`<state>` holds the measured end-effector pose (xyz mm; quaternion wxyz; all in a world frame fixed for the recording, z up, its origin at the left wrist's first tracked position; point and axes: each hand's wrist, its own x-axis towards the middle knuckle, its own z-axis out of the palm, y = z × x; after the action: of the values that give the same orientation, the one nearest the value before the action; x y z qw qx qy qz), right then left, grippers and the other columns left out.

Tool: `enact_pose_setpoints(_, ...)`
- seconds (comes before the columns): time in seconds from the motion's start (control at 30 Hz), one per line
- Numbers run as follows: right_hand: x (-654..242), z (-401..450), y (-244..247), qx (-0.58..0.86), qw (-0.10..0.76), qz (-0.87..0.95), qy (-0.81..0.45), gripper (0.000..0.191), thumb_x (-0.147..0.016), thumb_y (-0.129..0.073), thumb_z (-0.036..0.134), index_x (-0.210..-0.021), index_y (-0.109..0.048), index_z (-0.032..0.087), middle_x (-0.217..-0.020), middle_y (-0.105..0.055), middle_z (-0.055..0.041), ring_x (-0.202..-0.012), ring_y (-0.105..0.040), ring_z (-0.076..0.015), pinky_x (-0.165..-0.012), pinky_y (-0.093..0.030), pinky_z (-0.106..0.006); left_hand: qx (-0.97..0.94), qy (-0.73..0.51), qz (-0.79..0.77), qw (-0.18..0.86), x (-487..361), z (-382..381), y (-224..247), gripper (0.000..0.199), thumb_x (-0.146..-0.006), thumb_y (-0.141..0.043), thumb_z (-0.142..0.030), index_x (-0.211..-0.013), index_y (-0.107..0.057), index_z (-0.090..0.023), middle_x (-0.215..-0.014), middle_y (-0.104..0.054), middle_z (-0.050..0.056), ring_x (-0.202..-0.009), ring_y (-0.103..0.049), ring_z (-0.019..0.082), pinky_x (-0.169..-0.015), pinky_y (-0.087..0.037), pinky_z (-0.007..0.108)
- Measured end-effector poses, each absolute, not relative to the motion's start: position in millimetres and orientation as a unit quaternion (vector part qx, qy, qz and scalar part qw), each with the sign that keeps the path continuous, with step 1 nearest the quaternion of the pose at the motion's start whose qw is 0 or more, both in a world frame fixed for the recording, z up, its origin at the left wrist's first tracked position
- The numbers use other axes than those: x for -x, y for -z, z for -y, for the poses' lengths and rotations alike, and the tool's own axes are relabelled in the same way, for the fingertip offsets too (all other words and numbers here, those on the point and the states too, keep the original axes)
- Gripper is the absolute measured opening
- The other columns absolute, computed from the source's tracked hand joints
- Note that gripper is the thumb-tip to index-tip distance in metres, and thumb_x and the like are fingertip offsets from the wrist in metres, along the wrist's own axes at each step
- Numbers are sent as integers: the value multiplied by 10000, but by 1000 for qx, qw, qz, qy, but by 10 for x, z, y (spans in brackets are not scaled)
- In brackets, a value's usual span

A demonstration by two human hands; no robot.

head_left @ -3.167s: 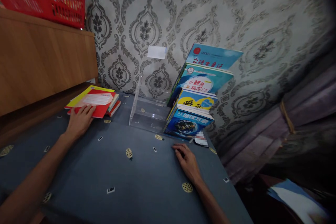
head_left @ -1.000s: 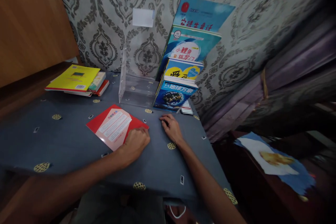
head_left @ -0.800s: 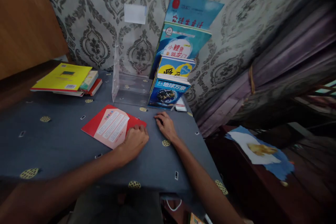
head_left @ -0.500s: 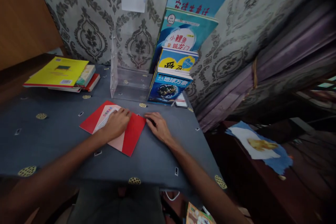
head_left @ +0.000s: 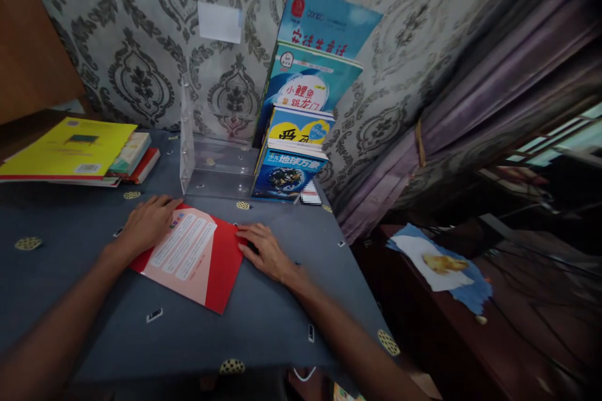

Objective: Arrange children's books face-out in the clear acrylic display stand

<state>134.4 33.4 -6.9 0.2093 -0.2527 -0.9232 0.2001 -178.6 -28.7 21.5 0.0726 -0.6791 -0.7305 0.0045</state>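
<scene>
A thin red and pink book [head_left: 192,250] with a printed white text panel lies flat and askew on the cloth-covered table. My left hand [head_left: 149,222] rests over its left edge, fingers stretched toward the top corner and covering part of the cover. At the opposite edge, my right hand [head_left: 264,250] touches the book's right side with its fingertips, thumb and fingers apart. Behind the book stands a clear acrylic rack [head_left: 207,185]. On its right side, several books rise in steps, with a blue book showing the Earth [head_left: 285,178] in front.
A yellow book [head_left: 84,144] tops a small stack at the table's left rear. The patterned wall [head_left: 141,75] is close behind. To the right, past the table edge, a blue and white cloth [head_left: 433,263] lies on a dark red surface beside a tied purple curtain [head_left: 399,163].
My left hand has slid from the middle of the red book to its left edge, uncovering the text panel. The right hand stays by the right edge. My view has shifted.
</scene>
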Motion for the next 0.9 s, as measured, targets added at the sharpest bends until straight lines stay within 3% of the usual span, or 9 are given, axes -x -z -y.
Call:
enact_pose_setpoints(0.17,-1296,-164,33,218,134,956,-146,756,-864,-678,677,-1416,-588,169,-1564,-464,-222,-1463,-397,-365,-1173,-347,-597,677,-4,734,52,1765,261,-219,506,-958,-380,-196,-1406,-615,-195,-1278,-644,159,-1178,-593,315,-952,-507,446)
enact_pose_setpoints(0.23,-1264,-116,23,206,105,963,-138,817,-858,-639,727,-1463,-547,185,-1612,-397,-218,-1525,-302,-364,-1215,-264,-624,665,-9,746,37,1735,269,-269,482,-966,-392,-214,-1393,-615,-201,-1258,-631,160,-1190,-579,313,-938,-513,435)
enact_pose_setpoints(0.43,-1192,-228,-9,223,51,968,-102,654,-961,-551,647,-1482,-544,251,-1662,-338,-154,-1566,-224,-344,-1234,-228,-625,617,-15,787,15,1680,332,-439,363,-1001,-393,-307,-1185,-682,-188,-1179,-646,177,-1137,-608,343,-828,-533,423)
enact_pose_setpoints(0.63,-1179,-407,-120,266,42,960,-79,564,-979,-608,531,-1447,-586,216,-1637,-389,-163,-1561,-246,-338,-1237,-225,-611,574,-4,817,50,1718,398,-467,353,-994,-442,-367,-1060,-720,-160,-1149,-674,209,-1144,-607,378,-822,-513,420)
enact_pose_setpoints(0.77,-992,-325,-197,250,59,960,-109,503,-992,-617,433,-1428,-594,183,-1586,-469,-170,-1534,-324,-310,-1244,-226,-594,598,-3,798,74,1708,401,-418,342,-1005,-431,-300,-1041,-722,-125,-1126,-678,222,-1141,-603,373,-877,-489,430)
enact_pose_setpoints(0.9,-496,-129,-184,202,61,964,-164,629,-1013,-568,453,-1523,-455,102,-1607,-426,-203,-1548,-308,-298,-1260,-234,-550,649,-28,754,95,1657,379,-353,347,-1007,-369,-197,-1098,-689,-98,-1116,-682,205,-1088,-619,341,-898,-478,424)
